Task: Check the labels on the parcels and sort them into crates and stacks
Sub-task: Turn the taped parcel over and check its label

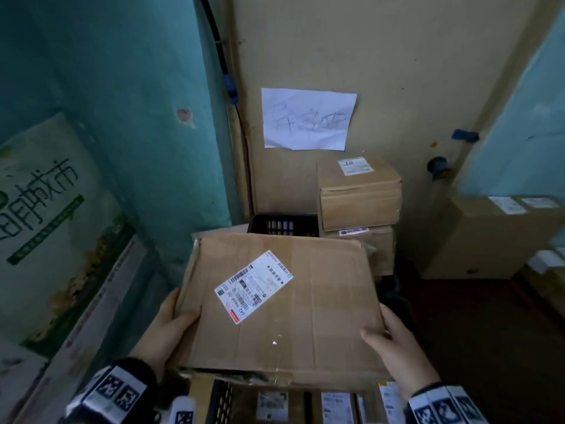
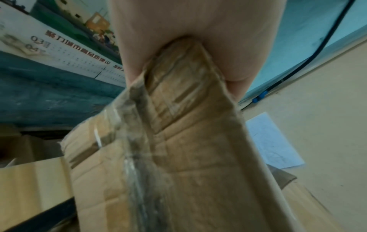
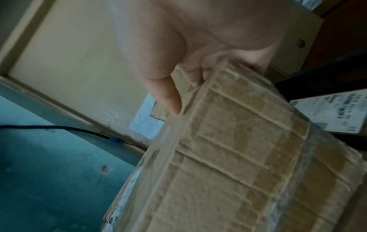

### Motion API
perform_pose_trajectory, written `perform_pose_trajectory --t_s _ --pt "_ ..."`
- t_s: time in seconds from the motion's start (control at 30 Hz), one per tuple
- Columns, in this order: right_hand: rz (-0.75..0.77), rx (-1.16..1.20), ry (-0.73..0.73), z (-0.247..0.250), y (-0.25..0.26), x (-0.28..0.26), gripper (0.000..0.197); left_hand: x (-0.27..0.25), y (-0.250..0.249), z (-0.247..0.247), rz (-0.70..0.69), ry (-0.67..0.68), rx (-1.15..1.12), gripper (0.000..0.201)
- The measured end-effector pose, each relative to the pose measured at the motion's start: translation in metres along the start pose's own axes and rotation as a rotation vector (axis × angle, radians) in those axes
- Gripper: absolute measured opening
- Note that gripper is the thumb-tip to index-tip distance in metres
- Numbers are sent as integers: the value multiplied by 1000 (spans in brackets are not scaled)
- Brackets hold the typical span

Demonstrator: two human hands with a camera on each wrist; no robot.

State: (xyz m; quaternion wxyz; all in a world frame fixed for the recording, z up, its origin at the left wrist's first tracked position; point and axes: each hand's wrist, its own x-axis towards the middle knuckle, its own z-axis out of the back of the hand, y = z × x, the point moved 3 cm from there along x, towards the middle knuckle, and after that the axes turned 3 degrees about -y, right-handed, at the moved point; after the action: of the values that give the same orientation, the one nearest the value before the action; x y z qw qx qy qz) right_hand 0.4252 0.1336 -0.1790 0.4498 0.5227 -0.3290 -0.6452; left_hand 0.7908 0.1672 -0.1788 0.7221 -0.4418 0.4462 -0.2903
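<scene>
Hands: left hand (image 1: 166, 327) and right hand (image 1: 394, 347) grip flat parcel (image 1: 284, 304); thumbs on top
Head only: label (image 1: 253, 286) faces up
Wrists only: taped edges
12 o'clock: black crate (image 1: 282, 224); 2 stacked boxes (image 1: 359, 194) at 1 o'clock

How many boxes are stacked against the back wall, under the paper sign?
2: the top box sits on the lower box, right of the crate. The held parcel may hide more.

Flat parcel label (image 1: 253, 286): white, set askew; reads "642 H468-00 033", barcodes, small print illegible.
Top box, far stack (image 1: 359, 191): label handwritten "10".
Wall sheet (image 1: 308, 118): handwritten characters, illegible.
Left poster (image 1: 46, 203): large characters "城市".
Left chart (image 2: 59, 51): "03", "04".
</scene>
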Motion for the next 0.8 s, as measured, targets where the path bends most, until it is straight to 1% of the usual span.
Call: perform_pose_trajectory --t_s 0.1,0.17,0.2,0.27,0.3,0.37,0.43,0.5,0.57,0.7,0.8 --pt "-90 -19 8 -9 -12 8 36 14 19 -3 61 15 -4 66" --pt "-159 -58 -6 -15 -18 13 39 18 29 -7 77 26 -1 68" --pt "-193 -69 -18 -17 -21 17 44 19 32 -9 84 39 -1 73" --pt "-242 -76 -39 -20 -25 24 50 24 39 -14 93 55 5 94" --pt "-252 -71 -47 -22 -25 27 49 26 41 -16 83 54 -2 102" --pt "-259 -69 -59 -23 -24 33 45 36 48 -17 84 47 -16 108" --pt "-254 -80 -80 -25 -22 36 42 40 48 -17 85 52 -10 102" --pt "-242 -97 -106 -27 -22 36 43 41 48 -16 90 68 0 88" --pt "-226 -123 -129 -28 -23 31 42 42 48 -15 62 84 10 75" --pt "-209 -186 -146 -26 -28 21 43 46 49 -19 28 101 41 65" --pt "-187 -240 -165 -26 -31 16 47 49 51 -20 34 101 85 69"
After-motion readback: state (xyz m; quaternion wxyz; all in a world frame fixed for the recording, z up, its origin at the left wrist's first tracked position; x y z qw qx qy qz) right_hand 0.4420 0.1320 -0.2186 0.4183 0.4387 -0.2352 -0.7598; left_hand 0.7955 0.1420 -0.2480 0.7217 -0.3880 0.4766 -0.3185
